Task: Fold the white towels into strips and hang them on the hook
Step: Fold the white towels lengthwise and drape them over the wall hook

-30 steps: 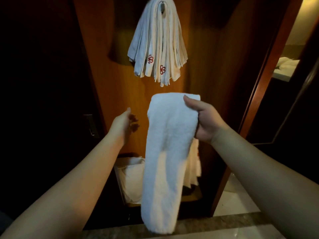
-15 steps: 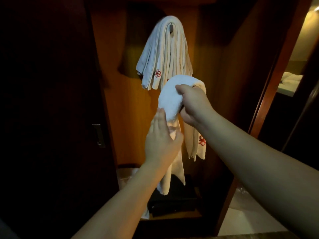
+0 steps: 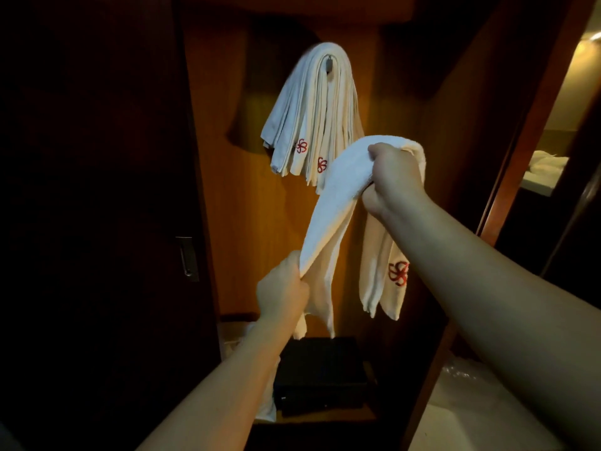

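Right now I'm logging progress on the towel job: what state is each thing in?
Folded towel: folded into a strip, draped over the right hand, not yet hung.
Right hand: grips the towel's fold.
Left hand: pinches the near hanging end.
Hung towels: draped over the hook.
Hook: loaded, tip showing.
Black box: closed, on the low shelf.

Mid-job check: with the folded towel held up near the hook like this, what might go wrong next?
1. The hook already carries a thick bundle of hung towels; adding another may crowd it, and a strip might slip off.
2. The towel is draped over the right hand while the left hand grips only one hanging end; the other end, with the red logo, hangs free, so the fold may loosen when lifted.
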